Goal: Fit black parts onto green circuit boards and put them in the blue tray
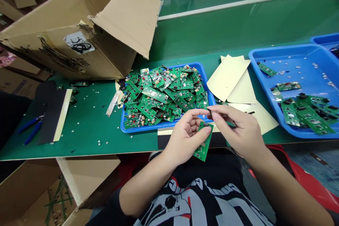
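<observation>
My left hand (188,132) is closed on a green circuit board (203,148), its thumb pressed on the board's face. A black strip lies across the board's upper end. Just to the right, my right hand (235,127) pinches a small black piece (209,113) between thumb and fingertips. The left index fingertip reaches up to that piece. Something dark green shows under the right fingers, mostly hidden. Beyond my hands, a blue tray (169,125) is heaped with green circuit boards (161,93).
Pale yellow sheets (230,76) lie right of the heaped tray. A second blue tray (287,51) holds boards with black pieces on them. At left are blue-handled cutters (33,127), a black sheet (50,116) and a large cardboard box (69,49). An open box (87,176) stands below the table edge.
</observation>
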The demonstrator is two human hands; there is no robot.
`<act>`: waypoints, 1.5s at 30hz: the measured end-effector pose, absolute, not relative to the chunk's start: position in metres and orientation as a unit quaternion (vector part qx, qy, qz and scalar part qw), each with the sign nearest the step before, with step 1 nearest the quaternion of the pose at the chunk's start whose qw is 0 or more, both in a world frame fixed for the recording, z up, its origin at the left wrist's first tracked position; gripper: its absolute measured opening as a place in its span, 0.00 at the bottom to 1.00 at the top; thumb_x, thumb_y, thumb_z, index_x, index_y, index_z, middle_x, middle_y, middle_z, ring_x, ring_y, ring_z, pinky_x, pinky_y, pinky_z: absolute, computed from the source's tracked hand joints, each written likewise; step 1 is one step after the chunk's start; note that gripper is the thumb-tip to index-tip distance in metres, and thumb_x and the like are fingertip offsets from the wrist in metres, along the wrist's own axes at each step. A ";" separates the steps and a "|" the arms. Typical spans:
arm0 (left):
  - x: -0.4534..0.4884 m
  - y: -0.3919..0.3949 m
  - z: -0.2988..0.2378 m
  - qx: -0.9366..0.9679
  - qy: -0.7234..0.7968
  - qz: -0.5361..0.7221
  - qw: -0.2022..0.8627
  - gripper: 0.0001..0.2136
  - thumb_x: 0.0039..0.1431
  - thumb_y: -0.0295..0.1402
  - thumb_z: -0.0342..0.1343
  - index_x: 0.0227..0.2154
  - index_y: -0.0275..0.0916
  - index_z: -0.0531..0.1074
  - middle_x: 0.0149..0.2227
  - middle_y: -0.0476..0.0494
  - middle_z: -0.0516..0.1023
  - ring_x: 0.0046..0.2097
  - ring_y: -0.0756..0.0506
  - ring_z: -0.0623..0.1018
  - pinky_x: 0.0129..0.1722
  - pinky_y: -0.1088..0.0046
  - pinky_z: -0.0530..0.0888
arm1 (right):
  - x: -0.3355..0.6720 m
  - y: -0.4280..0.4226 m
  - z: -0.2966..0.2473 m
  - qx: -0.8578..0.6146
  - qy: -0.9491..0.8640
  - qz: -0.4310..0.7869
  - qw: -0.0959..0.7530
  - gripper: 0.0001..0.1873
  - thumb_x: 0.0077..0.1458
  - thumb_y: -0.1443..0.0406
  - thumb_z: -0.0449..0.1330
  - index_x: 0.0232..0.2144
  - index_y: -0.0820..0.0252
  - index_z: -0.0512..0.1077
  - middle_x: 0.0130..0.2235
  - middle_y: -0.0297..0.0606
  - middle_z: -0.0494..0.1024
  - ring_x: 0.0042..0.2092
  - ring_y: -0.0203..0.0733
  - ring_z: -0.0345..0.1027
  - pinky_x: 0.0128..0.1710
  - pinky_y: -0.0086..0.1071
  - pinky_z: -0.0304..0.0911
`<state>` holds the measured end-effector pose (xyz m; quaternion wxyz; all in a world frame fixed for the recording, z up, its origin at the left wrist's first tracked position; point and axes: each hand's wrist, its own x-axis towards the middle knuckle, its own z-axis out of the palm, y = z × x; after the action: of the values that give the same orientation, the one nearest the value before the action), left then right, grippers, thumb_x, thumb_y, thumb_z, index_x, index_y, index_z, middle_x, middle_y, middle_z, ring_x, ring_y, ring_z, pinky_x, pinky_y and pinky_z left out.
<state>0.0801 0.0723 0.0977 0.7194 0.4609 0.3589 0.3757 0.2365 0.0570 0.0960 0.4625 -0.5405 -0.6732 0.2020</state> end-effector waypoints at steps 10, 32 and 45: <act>0.081 0.070 0.103 0.480 0.355 0.368 0.713 0.13 0.54 0.28 0.60 0.42 0.40 0.69 0.31 0.50 0.70 0.31 0.53 0.70 0.29 0.80 0.68 | 0.244 0.061 0.085 -0.579 -0.615 0.225 0.486 0.10 0.60 0.65 0.57 0.42 0.57 0.76 0.35 0.38 0.82 0.33 0.42 0.77 0.34 0.32 0.74; 0.085 0.081 0.105 0.638 0.432 0.406 0.492 0.05 0.58 0.30 0.58 0.36 0.39 0.78 0.34 0.45 0.80 0.36 0.48 0.76 0.37 0.72 0.73 | 0.250 0.053 0.098 -0.490 -0.748 0.087 0.440 0.13 0.59 0.74 0.58 0.43 0.57 0.75 0.35 0.39 0.76 0.37 0.39 0.71 0.37 0.33 0.68; 0.086 0.079 0.103 0.714 0.407 0.482 0.306 0.06 0.56 0.22 0.57 0.27 0.38 0.72 0.29 0.49 0.76 0.33 0.51 0.75 0.35 0.75 0.72 | 0.244 0.051 0.093 -0.587 -0.645 0.129 0.471 0.18 0.56 0.69 0.61 0.50 0.54 0.72 0.34 0.36 0.79 0.35 0.42 0.75 0.37 0.36 0.72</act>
<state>0.0861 0.0790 0.1031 0.3056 0.7137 0.4065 0.4817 0.2441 0.0509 0.0928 0.4714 -0.5869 -0.6455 0.1295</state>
